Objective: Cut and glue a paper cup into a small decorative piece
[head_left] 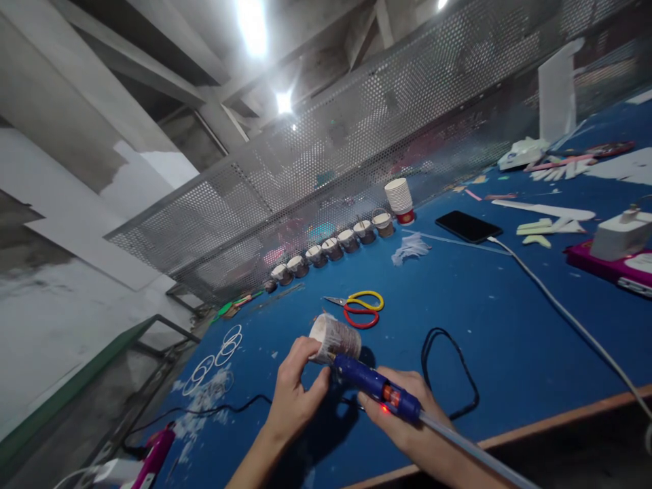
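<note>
A paper cup (342, 337) with whitish, wrinkled wrapping lies tilted on its side, its open end toward the left. My left hand (297, 387) grips its rim, index finger at the opening and thumb below. In my right hand (402, 411) is a blue glue gun (367, 380), its tip at the cup's near rim. A long translucent glue stick (473, 448) sticks out of the gun's back end, and a red light glows on its side. Just beyond the cup lie scissors (364, 309) with one yellow and one red handle.
Several wrapped cups (332, 248) stand in a row by the mesh panel (316, 170), beside a cup stack (400, 200). A phone (468, 226) with a white cable lies right. White rings (228, 345) lie left. Black cord (476, 380) loops near the table's front edge.
</note>
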The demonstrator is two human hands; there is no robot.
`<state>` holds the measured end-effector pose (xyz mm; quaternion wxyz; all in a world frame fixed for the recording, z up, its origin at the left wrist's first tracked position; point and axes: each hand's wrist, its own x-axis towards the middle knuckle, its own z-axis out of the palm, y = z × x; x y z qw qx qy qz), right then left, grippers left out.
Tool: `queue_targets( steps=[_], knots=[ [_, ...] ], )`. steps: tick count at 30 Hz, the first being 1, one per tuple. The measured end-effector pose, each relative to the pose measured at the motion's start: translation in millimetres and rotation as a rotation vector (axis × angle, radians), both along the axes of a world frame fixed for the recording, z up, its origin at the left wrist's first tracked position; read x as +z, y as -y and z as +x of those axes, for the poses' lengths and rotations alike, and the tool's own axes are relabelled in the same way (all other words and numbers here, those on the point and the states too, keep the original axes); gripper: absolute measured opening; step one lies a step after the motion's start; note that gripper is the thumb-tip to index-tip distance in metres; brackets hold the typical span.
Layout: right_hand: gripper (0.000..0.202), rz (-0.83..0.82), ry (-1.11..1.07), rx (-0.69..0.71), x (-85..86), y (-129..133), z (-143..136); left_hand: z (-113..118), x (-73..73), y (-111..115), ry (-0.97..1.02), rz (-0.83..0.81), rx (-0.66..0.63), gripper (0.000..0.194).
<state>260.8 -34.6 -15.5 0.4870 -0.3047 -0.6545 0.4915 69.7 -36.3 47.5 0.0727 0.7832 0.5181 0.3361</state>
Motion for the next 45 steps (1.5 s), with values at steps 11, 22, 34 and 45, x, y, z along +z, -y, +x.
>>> queue_targets(
  steps=[11, 22, 34, 45],
  knots=[
    [0.026, 0.118, 0.022, -0.067, 3.5, 1.6, 1.3, 1.1, 2.6, 1.2, -0.010, 0.010, -0.005, 0.009],
    [0.028, 0.145, 0.020, -0.093, 6.4, 1.6, 3.5, 1.8, 3.6, 2.6, -0.015, -0.010, 0.002, 0.012],
    [0.025, 0.176, 0.038, -0.107, 2.7, 0.6, 3.5, 2.1, 5.8, 3.2, 0.035, -0.047, -0.012, 0.018],
    [0.021, 0.212, 0.112, -0.052, 1.0, 3.0, 4.0, 4.4, 5.6, 3.5, 0.210, -0.133, 0.099, 0.031]
  ],
)
